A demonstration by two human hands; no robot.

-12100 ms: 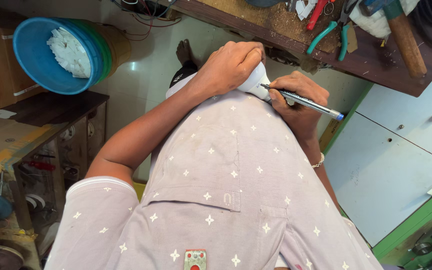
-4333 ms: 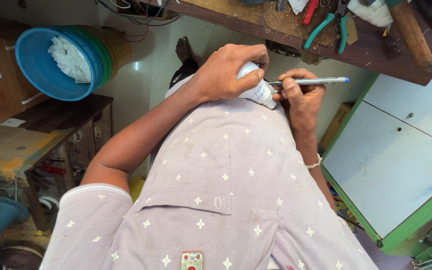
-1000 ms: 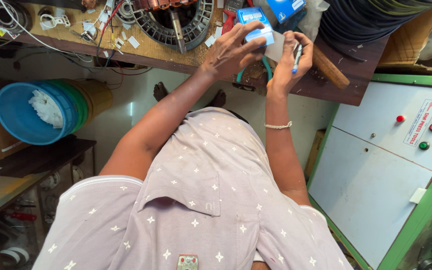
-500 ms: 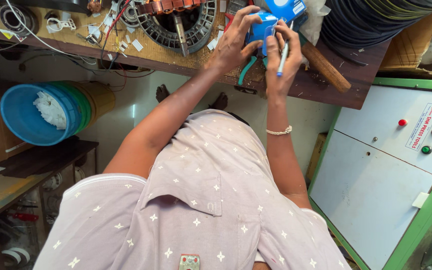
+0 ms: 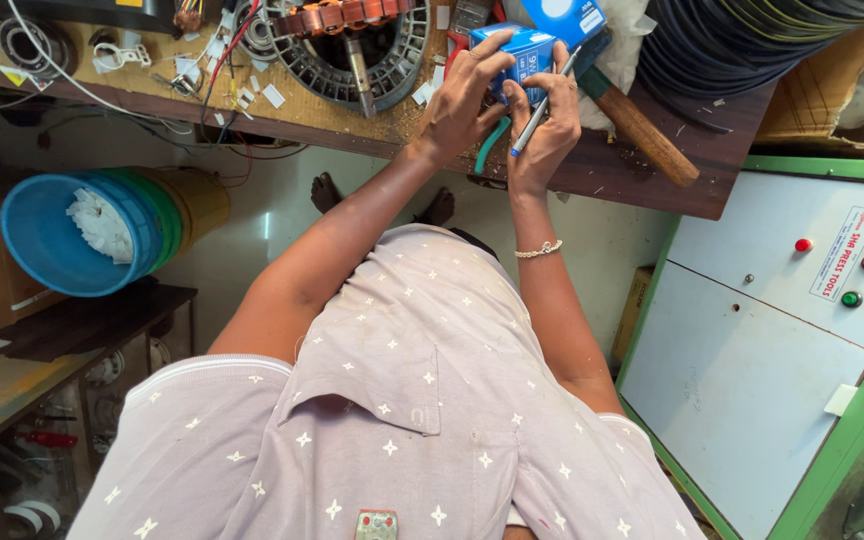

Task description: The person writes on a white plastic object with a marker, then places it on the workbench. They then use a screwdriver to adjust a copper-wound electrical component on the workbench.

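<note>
Over the cluttered wooden workbench (image 5: 652,165) both hands meet on a small blue box (image 5: 524,52), a carton with pale print on its face, held just above the bench edge. The left hand (image 5: 460,100) wraps its fingers and thumb around the box's near side, pinching it firmly. The right hand (image 5: 550,130) steadies the box from the other side and keeps a pen (image 5: 542,108) clamped between its fingers; the pen is slim, with a blue and silvery barrel, its long axis running diagonally from low left near the palm up toward the box's top right corner. Below the bench, a stack of tubs lies on its side, the blue tub (image 5: 62,235) outermost, with crumpled white paper (image 5: 100,224) inside.
</note>
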